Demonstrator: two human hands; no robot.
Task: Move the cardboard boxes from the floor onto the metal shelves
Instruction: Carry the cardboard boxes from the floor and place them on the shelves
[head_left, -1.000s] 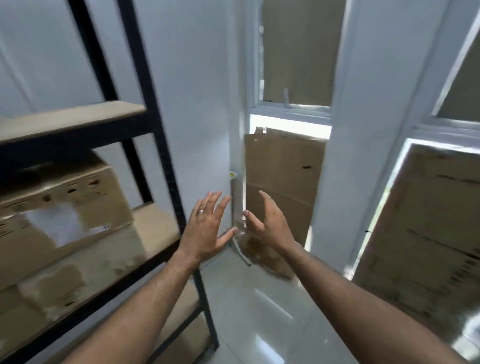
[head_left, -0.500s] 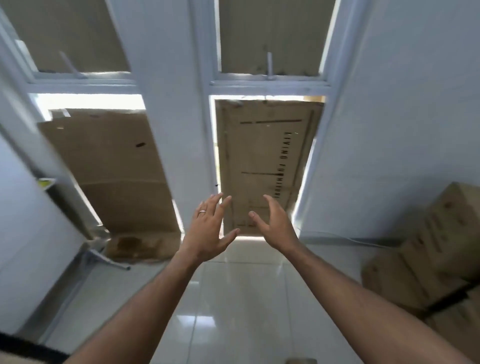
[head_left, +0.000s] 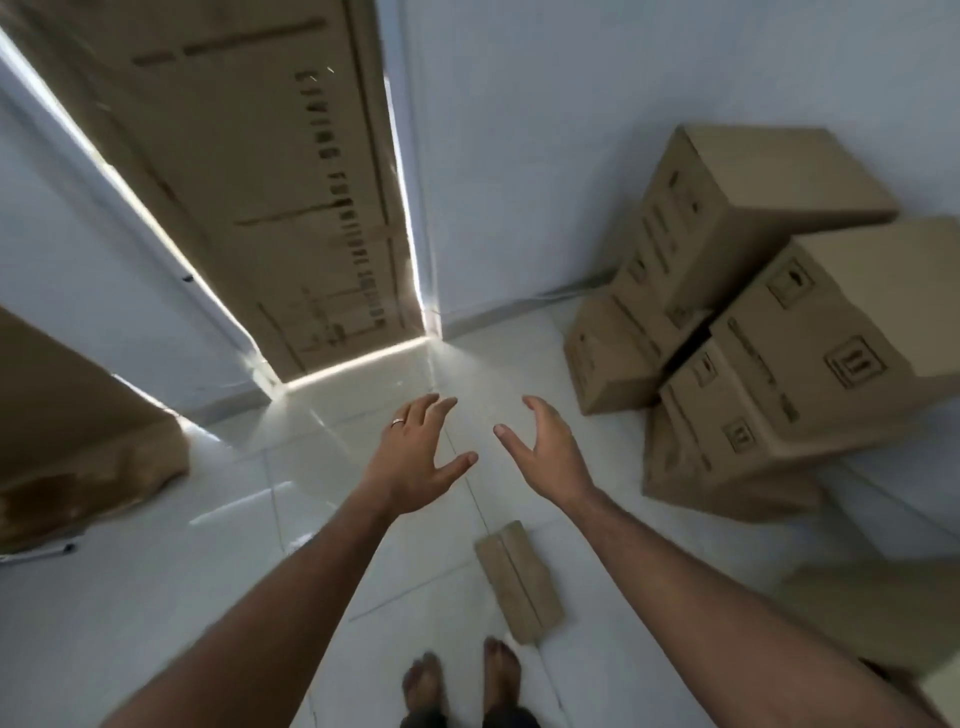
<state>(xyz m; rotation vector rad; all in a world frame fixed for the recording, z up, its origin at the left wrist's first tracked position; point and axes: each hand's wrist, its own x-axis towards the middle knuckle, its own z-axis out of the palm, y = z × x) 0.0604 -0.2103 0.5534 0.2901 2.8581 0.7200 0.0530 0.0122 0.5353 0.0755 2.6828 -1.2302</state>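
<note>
Several brown cardboard boxes are stacked on the white tiled floor at the right, against the wall: a top box (head_left: 748, 208) at the back, a front top box (head_left: 841, 332) and lower boxes (head_left: 613, 358) under them. A small flat cardboard box (head_left: 519, 582) lies on the floor just ahead of my bare feet. My left hand (head_left: 410, 457), wearing a ring, and my right hand (head_left: 545, 447) are held out over the floor, palms facing each other, fingers spread, holding nothing. The metal shelves are out of view.
A tall flat cardboard sheet (head_left: 260, 171) leans against the window ahead, light showing round its edges. Another cardboard sheet (head_left: 67, 447) leans at the left. A further piece of cardboard (head_left: 878, 613) sits at the lower right. White walls close in the corner.
The view has swung right and downward, away from the metal shelves to the stacked boxes and the floor. Both hands stay empty and outstretched.
</note>
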